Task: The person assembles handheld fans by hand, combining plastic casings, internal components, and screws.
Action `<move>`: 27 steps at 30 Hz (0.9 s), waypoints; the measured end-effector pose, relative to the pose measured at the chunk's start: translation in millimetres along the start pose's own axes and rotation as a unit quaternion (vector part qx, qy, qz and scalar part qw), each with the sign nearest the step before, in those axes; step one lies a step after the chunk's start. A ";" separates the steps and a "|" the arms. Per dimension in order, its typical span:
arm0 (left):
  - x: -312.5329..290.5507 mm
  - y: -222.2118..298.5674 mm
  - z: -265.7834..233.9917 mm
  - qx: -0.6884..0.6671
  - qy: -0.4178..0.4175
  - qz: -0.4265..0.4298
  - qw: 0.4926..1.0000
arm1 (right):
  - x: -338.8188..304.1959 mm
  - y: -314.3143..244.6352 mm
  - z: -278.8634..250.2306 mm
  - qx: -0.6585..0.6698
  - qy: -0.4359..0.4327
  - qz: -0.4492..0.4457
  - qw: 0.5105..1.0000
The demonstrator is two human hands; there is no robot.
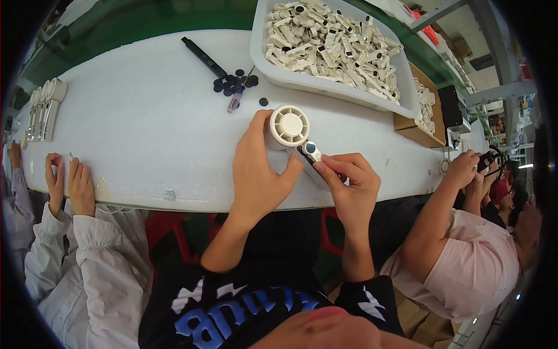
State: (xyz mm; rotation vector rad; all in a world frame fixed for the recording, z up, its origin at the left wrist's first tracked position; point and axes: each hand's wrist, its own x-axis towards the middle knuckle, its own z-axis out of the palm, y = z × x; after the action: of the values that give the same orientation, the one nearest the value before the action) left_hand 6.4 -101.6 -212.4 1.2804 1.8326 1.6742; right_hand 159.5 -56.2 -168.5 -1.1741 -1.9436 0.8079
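In front of me on the white table is a white handheld fan (290,126), its round ribbed head facing up. My left hand (256,177) curves around it, fingers along the head's left side and thumb by the top of the handle. With thumb and fingers my right hand (356,186) pinches a small white handle cover (312,152) with a dark round button. This cover lies against the fan's handle just below the head; the handle's inside looks dark there. Part of the handle is hidden behind my right fingers.
Beyond my hands stands a large pale bin (343,88) heaped with white parts, beside a cardboard box (410,131). Dark discs (238,81), a screwdriver (235,102) and a black pen-shaped tool (203,57) lie nearby. Several fans (44,110) stand far left. Co-workers' hands flank me.
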 end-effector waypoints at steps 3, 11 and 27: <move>-0.3 5.0 6.2 0.023 0.025 0.009 0.999 | -0.9 -0.1 1.1 0.009 -0.006 -0.005 1.000; 4.0 5.7 5.9 0.050 0.005 0.043 0.998 | 1.2 6.5 -0.6 0.015 -0.013 -0.027 0.999; 10.3 0.0 11.6 0.022 -0.002 -0.021 1.000 | -16.9 17.3 12.2 -0.110 0.045 -0.240 0.963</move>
State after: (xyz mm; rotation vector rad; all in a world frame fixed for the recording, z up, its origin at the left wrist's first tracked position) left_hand 9.7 -86.5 -212.1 1.2531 1.8913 1.6151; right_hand 163.0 -66.6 -193.3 -0.7847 -2.1549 0.2830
